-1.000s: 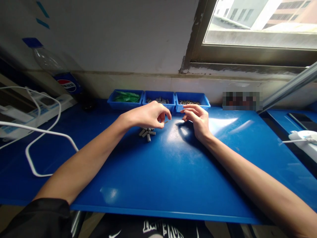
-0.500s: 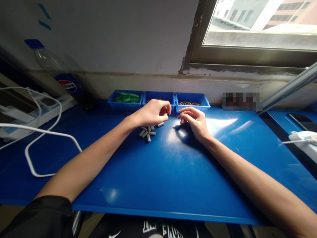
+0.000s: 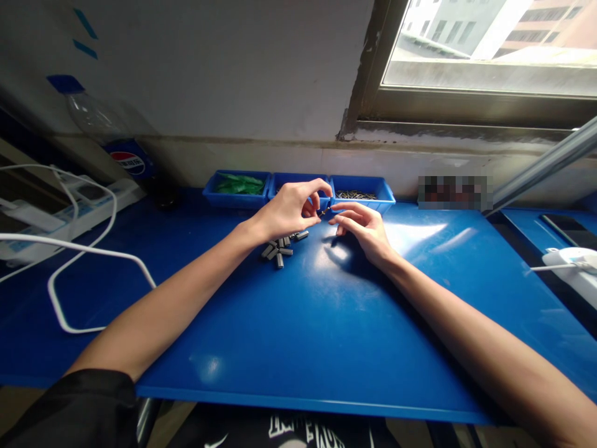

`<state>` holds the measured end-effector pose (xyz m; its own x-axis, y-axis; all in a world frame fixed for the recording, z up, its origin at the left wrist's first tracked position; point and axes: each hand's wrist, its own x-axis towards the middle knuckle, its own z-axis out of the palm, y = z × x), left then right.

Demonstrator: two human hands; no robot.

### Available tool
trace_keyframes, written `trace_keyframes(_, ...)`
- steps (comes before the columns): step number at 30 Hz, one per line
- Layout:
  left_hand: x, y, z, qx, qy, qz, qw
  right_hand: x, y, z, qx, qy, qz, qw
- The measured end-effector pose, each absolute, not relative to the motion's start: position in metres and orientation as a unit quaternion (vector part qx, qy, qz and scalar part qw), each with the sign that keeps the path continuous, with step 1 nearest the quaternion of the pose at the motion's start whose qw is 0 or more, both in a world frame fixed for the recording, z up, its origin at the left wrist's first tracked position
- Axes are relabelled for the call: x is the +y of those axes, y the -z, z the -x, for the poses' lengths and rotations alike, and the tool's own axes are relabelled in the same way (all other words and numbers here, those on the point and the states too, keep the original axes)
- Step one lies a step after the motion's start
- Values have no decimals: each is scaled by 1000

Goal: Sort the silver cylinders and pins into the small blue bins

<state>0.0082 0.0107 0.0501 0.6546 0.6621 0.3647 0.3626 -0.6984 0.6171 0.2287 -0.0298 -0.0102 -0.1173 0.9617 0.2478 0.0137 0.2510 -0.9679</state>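
Above the blue table my left hand is curled, its thumb and fingertips closed round a small thin metal piece with a brassy glint; its exact kind is too small to tell. My right hand faces it, fingers bent and thumb a little apart from the index finger. Its fingertips come close to the piece, and I cannot tell whether they touch it. Several short grey metal cylinders lie in a loose pile below my left hand, which partly covers them.
Along the wall stand blue bins: one with green pieces, a middle bin partly hidden by my left hand, and one with thin metal pins. A cola bottle and white cable are left; a phone lies right.
My left hand has shifted slightly right and its index finger has lifted, bringing the small metal piece into view. My right hand has moved a little left, narrowing the gap.
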Motion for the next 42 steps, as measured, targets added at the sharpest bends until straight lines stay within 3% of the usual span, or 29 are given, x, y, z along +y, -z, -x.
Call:
trace_keyframes(8,6,-49,-11,308,-250,-905,154,-32,7,-224,-608,-469,413,490)
trace_keyframes(17,6,-41,-14,309,-228,-914,127,-33,6,-225,-613,-468,417,481)
trace_keyframes(24,5,-66,0,388,-109,-912,72,-30,9,-226,-542,-330,459,622)
trace_keyframes(31,13,-80,26,409,98,-899,120,-29,14,-228,-557,-299,469,617)
trace_keyframes(42,28,-68,36,437,111,-876,173,-33,12,-221,-587,-345,453,576)
